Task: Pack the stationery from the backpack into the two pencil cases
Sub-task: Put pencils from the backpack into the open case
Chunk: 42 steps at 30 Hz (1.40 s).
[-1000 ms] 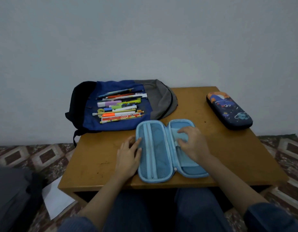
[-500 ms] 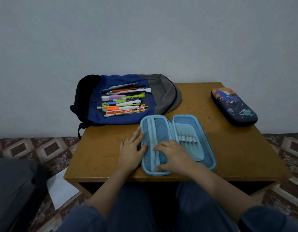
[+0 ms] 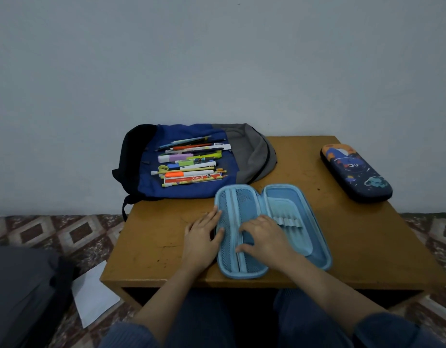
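barely started imo: blue case (image 3: 279, 194) lies open and empty at the table's (image 3: 367, 247) front edge, dark case (image 3: 356, 173) closed by the right edge, pens (image 3: 189, 163) all piled on the backpack (image 3: 249, 149), back left corner. left hand (image 3: 201, 237) flat against the blue case's side, right hand (image 3: 264, 239) loose on its mesh, neither gripping anything.

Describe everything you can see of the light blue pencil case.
The light blue pencil case lies opened flat near the front edge of the wooden table. Its shell looks stiff. The left half has a mesh pocket, the right half a flap with elastic loops; both look empty. The left hand touches its left edge; the right hand rests on the mesh.
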Each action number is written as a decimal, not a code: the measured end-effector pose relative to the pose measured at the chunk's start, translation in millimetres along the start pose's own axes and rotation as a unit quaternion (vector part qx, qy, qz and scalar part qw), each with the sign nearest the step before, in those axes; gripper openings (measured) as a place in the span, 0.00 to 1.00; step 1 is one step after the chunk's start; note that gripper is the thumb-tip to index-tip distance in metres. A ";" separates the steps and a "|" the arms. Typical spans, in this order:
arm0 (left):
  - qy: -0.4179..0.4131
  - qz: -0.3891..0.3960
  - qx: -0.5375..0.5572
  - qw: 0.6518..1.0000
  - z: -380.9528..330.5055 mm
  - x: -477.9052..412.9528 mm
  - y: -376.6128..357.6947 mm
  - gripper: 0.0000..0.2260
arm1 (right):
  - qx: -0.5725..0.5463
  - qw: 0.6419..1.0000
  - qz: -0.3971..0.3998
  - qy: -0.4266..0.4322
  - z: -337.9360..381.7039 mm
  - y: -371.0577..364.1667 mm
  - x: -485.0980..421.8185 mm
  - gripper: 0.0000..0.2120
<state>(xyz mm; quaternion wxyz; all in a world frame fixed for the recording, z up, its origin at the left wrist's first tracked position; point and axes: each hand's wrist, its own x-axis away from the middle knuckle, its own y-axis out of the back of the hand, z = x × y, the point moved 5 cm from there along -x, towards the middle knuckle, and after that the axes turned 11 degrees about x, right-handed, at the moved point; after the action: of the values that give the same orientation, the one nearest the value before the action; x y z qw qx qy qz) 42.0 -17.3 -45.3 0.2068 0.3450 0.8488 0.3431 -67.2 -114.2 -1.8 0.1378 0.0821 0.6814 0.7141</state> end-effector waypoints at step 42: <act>0.027 -0.028 0.015 0.999 -0.5 -3.8 2.1 0.19 | 0.045 0.998 -0.030 -0.014 -25.8 -13.0 -68.0 0.13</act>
<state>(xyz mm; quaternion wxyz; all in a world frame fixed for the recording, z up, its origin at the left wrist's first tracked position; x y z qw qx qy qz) 45.2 -19.2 -43.1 0.1885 0.3146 0.8685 0.3336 -9.5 -159.3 -11.5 0.1648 0.0783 0.7127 0.6773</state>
